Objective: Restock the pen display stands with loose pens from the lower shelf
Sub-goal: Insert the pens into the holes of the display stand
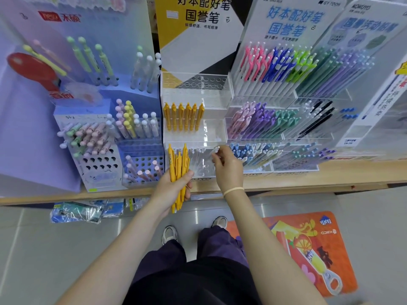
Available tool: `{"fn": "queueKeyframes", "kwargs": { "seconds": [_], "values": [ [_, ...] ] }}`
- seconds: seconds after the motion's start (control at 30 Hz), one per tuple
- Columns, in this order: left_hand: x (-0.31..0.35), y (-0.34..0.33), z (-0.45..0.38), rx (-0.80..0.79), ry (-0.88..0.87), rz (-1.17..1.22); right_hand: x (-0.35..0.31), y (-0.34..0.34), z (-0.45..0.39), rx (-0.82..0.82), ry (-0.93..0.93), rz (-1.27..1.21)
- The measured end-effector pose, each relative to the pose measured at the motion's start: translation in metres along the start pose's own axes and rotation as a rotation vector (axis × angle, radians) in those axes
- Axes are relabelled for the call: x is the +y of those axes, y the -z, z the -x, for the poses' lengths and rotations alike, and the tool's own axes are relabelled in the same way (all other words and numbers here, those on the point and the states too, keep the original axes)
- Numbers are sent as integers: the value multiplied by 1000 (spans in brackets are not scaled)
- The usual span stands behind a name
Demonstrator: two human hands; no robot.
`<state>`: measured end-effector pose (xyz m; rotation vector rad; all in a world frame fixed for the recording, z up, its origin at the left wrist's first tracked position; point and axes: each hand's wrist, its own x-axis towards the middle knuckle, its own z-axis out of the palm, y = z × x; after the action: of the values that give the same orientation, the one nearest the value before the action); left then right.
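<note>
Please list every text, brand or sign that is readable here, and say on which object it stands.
"好本配好笔 国誉笔": yellow header card.
"好本配好笔 国誉笔": blue-print header card.
"KOKUYO": angled card at the right.
"KOKUYO": clear stand base.
"FANTA" and "KACO": orange floor mat.
"NEW" on a red tag: lilac backboard.
The small lines under the headings and the shelf tags are too blurred to read.
</note>
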<state>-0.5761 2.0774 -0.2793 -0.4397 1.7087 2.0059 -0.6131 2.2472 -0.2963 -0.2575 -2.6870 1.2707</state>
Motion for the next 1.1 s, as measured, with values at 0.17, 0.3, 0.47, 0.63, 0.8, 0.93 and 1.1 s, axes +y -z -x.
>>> {"fn": "queueKeyframes", "kwargs": {
  "seconds": [0.17,0.3,0.47,0.63,0.8,0.93,1.1],
  "values": [
    [4,-1,0,0,17,39,-2,-18,-3,-34,-225,-184],
    [11,1,-2,-13,26,87,-5,-26,0,10,-332,-287],
    [13,0,-3,-47,37,87,-8,-18,9,-2,-403,-284],
    [21,-3,-3,-114,32,55,-36,11,21,-131,-465,-536],
    [42,-12,-3,-138,7,33,-69,38,6,-259,-402,-681],
    [64,-15,-3,-144,-51,-25,-81,46,-7,-255,-366,-691],
    [78,-13,-3,-104,-92,-29,-94,47,-19,-241,-322,-738]
  ]
}}
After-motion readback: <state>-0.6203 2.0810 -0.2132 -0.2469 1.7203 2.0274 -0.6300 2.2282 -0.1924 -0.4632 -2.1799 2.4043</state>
